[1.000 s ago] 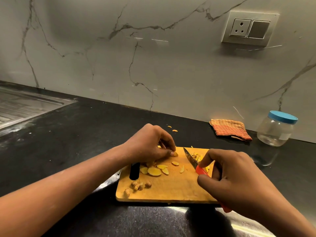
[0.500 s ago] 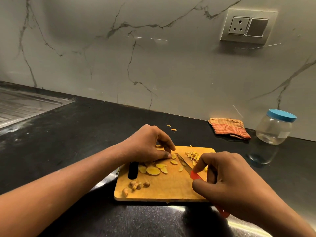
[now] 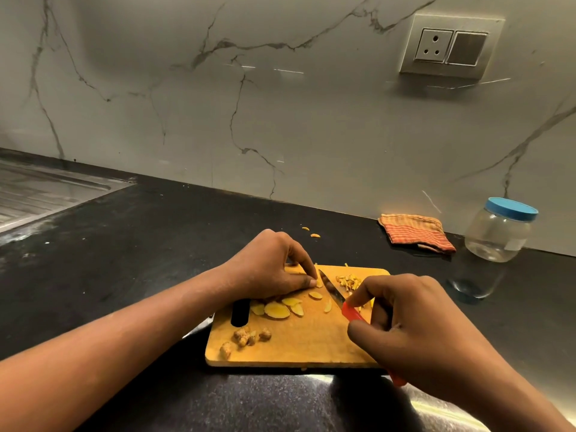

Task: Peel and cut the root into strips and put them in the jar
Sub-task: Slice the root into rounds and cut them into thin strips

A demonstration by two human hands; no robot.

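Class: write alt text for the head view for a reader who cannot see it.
A person's left hand pinches a yellow root slice on a wooden cutting board while the right hand holds a red-handled knife beside it. Cut strips lie nearby; a blue-lidded jar stands on the black counter.

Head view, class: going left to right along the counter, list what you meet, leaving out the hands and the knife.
Steel sink drainboard → flat yellow root slices → pile of thin yellow root strips → folded orange checked cloth → clear plastic jar with blue lid.
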